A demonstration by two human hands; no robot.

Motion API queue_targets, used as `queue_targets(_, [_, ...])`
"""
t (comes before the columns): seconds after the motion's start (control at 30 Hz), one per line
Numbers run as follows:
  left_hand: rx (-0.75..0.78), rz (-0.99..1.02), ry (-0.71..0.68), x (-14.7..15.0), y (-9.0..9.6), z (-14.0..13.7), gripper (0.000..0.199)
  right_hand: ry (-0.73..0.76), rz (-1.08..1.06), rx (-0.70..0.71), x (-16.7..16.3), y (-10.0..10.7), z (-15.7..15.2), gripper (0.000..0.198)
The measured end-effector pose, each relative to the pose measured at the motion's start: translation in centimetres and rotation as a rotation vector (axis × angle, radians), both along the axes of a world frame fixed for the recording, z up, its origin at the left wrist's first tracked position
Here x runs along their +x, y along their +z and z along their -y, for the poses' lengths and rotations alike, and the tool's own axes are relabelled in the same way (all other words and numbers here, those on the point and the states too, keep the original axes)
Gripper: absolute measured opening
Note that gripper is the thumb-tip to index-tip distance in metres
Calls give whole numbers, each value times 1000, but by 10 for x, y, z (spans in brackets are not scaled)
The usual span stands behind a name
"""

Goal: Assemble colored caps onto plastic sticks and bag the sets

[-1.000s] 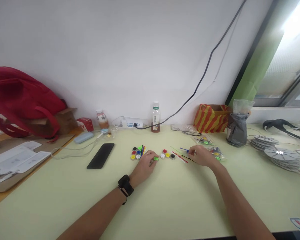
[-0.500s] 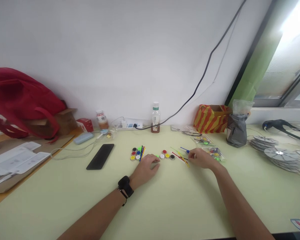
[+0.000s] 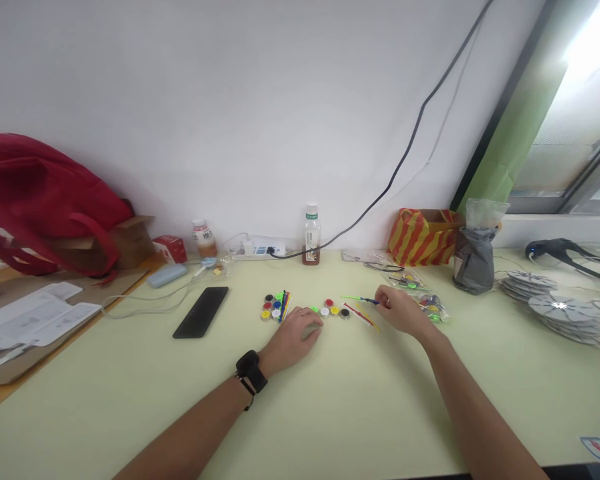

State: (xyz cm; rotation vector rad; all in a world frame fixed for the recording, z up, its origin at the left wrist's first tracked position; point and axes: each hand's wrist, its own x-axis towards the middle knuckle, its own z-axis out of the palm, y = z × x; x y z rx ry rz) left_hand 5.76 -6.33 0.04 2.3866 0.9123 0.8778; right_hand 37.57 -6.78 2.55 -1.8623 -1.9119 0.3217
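My left hand (image 3: 297, 333) rests on the table, fingers loosely bent and thumb apart, with no object visible in it. Close to its fingertips sits a green round piece (image 3: 315, 309), partly covered. Just right of that are small round pieces in white (image 3: 325, 312), red (image 3: 329, 303), yellow (image 3: 335, 311) and black (image 3: 345, 313). My right hand (image 3: 397, 310) pinches the end of a thin blue stick (image 3: 368, 301); a green stick (image 3: 350, 297) lies in line with it. Red, white and yellow sticks (image 3: 361, 316) lie below. Another cluster of round pieces (image 3: 272, 307) and sticks (image 3: 285, 307) is beside my left hand.
A black phone (image 3: 201, 313) lies to the left. Along the wall stand a bottle (image 3: 311, 237), a power strip (image 3: 260, 248) and a striped bag (image 3: 423, 237). Plastic packets (image 3: 434, 309) lie beyond my right hand, with stacked grey discs (image 3: 563, 317) farther right.
My right hand has shifted slightly up, and the blue stick at its fingers now sits lower and flatter, beside the green one. The yellow stick has shifted too. My left hand is nearly still.
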Motion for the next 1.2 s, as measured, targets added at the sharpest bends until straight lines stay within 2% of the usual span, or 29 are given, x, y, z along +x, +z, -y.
queue_targets(0.1, [24, -3, -14, -1, 0, 1, 21, 25, -47, 77, -10, 2, 2, 19])
queue_targets(0.17, [33, -28, -24, -2, -1, 1, 26, 111, -71, 90, -22, 3, 5, 21])
queue_targets(0.27, [44, -72, -31, -3, -3, 1, 36, 241, -55, 52, -42, 0, 11, 19])
queue_targets(0.4, [60, -118, -9, -3, -5, -1, 45, 308, -31, 28, -58, -5, 14, 12])
queue_targets(0.6, [32, -44, -28, 0, 2, 4, 47, 450, -125, -13, -71, -6, 20, 7])
queue_targets(0.7, [-15, -4, -88, 2, 6, 6, 35, 543, -232, -30, -80, -6, 25, 13])
queue_targets(0.83, [-72, 36, -93, 2, 7, 4, 13, 513, -343, 28, -83, -3, 25, 30])
queue_targets(1.0, [-56, 13, -99, 2, 9, 7, 39, 472, -380, 32, -78, -1, 22, 33])
queue_targets(1.1, [-35, -31, -138, 2, 11, 9, 28, 435, -409, 13, -78, -4, 22, 28])
queue_targets(1.2, [-90, 37, -130, 3, 10, 9, 17, 438, -418, 29, -80, -6, 22, 26])
